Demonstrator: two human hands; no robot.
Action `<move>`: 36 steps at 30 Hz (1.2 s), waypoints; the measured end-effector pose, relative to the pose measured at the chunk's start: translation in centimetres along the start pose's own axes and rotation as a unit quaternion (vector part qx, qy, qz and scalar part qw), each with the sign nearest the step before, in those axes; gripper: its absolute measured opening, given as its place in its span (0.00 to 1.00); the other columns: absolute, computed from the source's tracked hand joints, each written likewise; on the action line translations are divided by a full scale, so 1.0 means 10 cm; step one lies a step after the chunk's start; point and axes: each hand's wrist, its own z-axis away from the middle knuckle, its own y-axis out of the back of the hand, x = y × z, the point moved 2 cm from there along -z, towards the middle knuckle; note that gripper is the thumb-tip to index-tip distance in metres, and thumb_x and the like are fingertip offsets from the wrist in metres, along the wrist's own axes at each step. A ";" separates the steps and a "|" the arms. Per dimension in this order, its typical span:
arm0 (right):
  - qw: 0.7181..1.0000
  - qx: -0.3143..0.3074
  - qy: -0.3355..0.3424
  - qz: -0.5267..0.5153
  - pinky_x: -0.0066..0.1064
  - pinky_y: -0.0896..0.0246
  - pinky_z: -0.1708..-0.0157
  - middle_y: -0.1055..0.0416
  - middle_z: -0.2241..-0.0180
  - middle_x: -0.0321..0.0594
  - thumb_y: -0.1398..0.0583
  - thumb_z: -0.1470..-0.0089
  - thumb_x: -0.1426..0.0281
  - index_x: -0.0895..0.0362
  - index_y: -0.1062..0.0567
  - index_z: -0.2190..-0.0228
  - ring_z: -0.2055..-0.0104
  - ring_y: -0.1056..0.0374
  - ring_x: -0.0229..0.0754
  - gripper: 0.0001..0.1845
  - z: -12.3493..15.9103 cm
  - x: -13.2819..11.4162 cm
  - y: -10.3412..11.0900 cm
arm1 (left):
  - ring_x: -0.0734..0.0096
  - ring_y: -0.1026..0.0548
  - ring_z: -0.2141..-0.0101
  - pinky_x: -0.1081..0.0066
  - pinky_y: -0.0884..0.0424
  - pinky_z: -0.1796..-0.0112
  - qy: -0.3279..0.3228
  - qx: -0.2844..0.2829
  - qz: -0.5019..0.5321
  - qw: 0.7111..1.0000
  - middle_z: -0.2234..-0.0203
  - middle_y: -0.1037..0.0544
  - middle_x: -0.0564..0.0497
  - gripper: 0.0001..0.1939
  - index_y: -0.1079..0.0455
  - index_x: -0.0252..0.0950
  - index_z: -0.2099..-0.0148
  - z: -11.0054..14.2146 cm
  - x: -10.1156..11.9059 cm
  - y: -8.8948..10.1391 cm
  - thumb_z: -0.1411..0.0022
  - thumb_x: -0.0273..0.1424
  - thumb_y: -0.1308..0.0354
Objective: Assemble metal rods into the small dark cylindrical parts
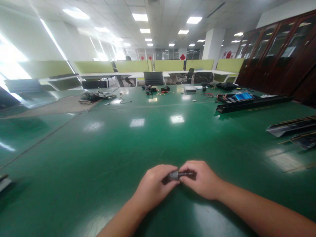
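Low in the middle of the view, both hands meet over the green table point(118, 148). My left hand point(158, 181) is closed on a small grey cylinder point(174, 175), thumb and fingers on either side of its body. A thin dark shaft point(185, 173) extends from the cylinder toward the right. Around this shaft my right hand point(203, 179) is pinched, thumb below and fingers above. The piece lies roughly level, its exact kind too small and blurred to tell. Part of it is hidden by the fingers.
Long black metal channels point(254, 104) lie at the right, with more channel pieces point(293, 126) nearer. Electronic parts point(97, 96) sit at the far left, and black items point(150, 89) at the far edge. A light-coloured object point(4, 182) shows at the left edge.
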 end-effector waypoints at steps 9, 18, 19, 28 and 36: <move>1.000 0.001 -0.007 -0.005 0.28 0.40 0.66 0.23 0.69 0.36 0.35 0.49 0.75 0.56 0.20 0.66 0.68 0.30 0.39 0.06 0.00 -0.03 0.01 | 0.68 0.20 0.61 0.70 0.24 0.57 0.000 0.004 -0.005 1.000 0.60 0.18 0.52 0.14 0.25 0.41 0.53 0.02 -0.02 0.00 0.42 0.29 0.33; 1.000 0.001 -0.015 -0.006 0.29 0.40 0.67 0.23 0.70 0.36 0.34 0.48 0.74 0.56 0.20 0.67 0.68 0.30 0.39 0.05 0.00 -0.01 0.01 | 0.67 0.20 0.60 0.69 0.23 0.57 -0.020 0.010 -0.003 1.000 0.60 0.18 0.50 0.14 0.25 0.40 0.52 0.01 -0.01 0.00 0.41 0.29 0.34; 1.000 0.001 -0.014 -0.006 0.29 0.40 0.67 0.23 0.70 0.36 0.34 0.48 0.74 0.56 0.19 0.67 0.69 0.30 0.39 0.05 0.00 -0.01 0.01 | 0.67 0.20 0.60 0.69 0.23 0.57 -0.022 0.010 -0.003 1.000 0.60 0.18 0.50 0.14 0.25 0.40 0.52 0.01 -0.01 0.01 0.41 0.29 0.34; 1.000 -0.001 -0.008 -0.003 0.28 0.40 0.67 0.23 0.70 0.35 0.35 0.48 0.74 0.56 0.19 0.67 0.69 0.30 0.38 0.05 0.00 -0.02 0.02 | 0.66 0.20 0.61 0.68 0.22 0.57 -0.026 0.017 -0.012 0.999 0.61 0.18 0.48 0.13 0.25 0.39 0.53 0.01 0.00 0.03 0.41 0.29 0.35; 1.000 -0.009 -0.019 -0.007 0.29 0.40 0.67 0.22 0.69 0.36 0.35 0.47 0.73 0.55 0.19 0.66 0.68 0.29 0.39 0.05 -0.01 -0.03 0.02 | 0.66 0.20 0.61 0.68 0.22 0.58 -0.028 0.018 -0.013 0.999 0.61 0.18 0.48 0.12 0.25 0.39 0.53 0.00 0.01 0.04 0.40 0.29 0.35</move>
